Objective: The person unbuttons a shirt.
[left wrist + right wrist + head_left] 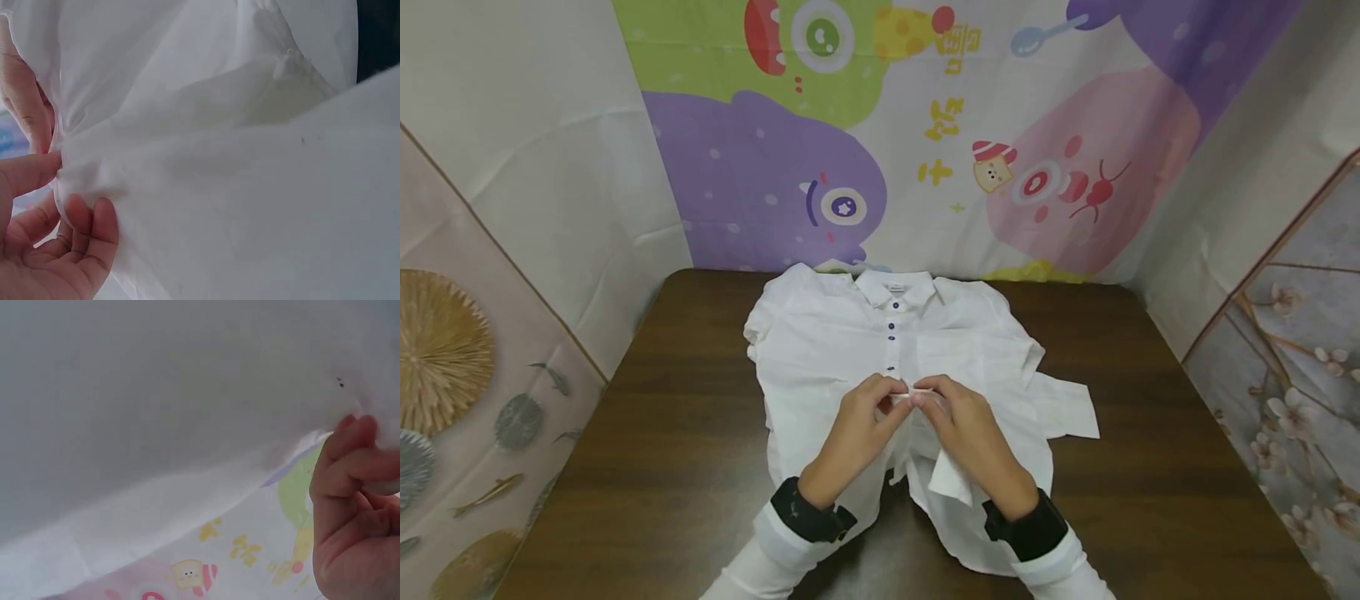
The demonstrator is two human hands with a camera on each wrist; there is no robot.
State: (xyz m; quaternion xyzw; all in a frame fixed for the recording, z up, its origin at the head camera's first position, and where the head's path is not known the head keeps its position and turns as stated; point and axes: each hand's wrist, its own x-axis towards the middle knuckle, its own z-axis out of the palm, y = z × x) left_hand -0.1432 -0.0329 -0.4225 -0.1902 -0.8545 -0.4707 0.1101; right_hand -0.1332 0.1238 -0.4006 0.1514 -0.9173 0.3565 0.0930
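Observation:
A white button-up shirt (835, 342) lies spread on a dark wooden table (662, 433), collar toward the far edge, with dark blue buttons (892, 326) down its front. My left hand (859, 433) and right hand (966, 433) meet at the middle of the shirt's front, each pinching the placket fabric just below the lowest fastened button. In the left wrist view my left hand's fingers (75, 219) grip white cloth (237, 187). White cloth (156, 412) fills the right wrist view, and my right hand's fingers (350, 487) curl round its edge.
A sleeve (1063, 408) sticks out to the right on the table. A cartoon-printed backdrop (925, 142) hangs behind the table, and patterned panels (467, 392) stand at both sides. Bare wood shows left, right and in front of the shirt.

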